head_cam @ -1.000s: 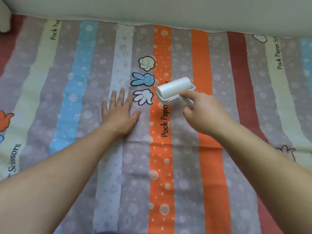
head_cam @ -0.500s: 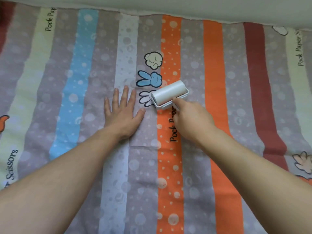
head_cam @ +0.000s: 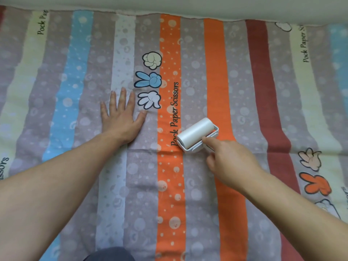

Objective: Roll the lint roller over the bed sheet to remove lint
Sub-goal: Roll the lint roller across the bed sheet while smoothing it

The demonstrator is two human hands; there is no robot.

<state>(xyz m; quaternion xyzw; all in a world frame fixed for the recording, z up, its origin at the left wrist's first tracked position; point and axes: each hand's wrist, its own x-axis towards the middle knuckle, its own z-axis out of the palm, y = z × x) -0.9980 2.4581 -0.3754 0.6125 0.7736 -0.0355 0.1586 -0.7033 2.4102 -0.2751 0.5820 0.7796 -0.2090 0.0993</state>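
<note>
Striped cotton lies spread under us: the bed sheet [head_cam: 190, 213], with our lint roller [head_cam: 196, 131] resting on it, its white drum across the grey band beside the solid orange stripe [head_cam: 216, 72]. Our right hand [head_cam: 229, 161] grips the handle, which it mostly hides, fingers [head_cam: 207, 141] curled and the index laid forward on the frame. Our left hand [head_cam: 122, 119] presses flat, fingers spread, near the cartoon glove [head_cam: 148, 100]. We judge ourselves mid-stroke; the next pass calls for even downward pressure, a straight line, and the flat hand holding the cloth taut.
</note>
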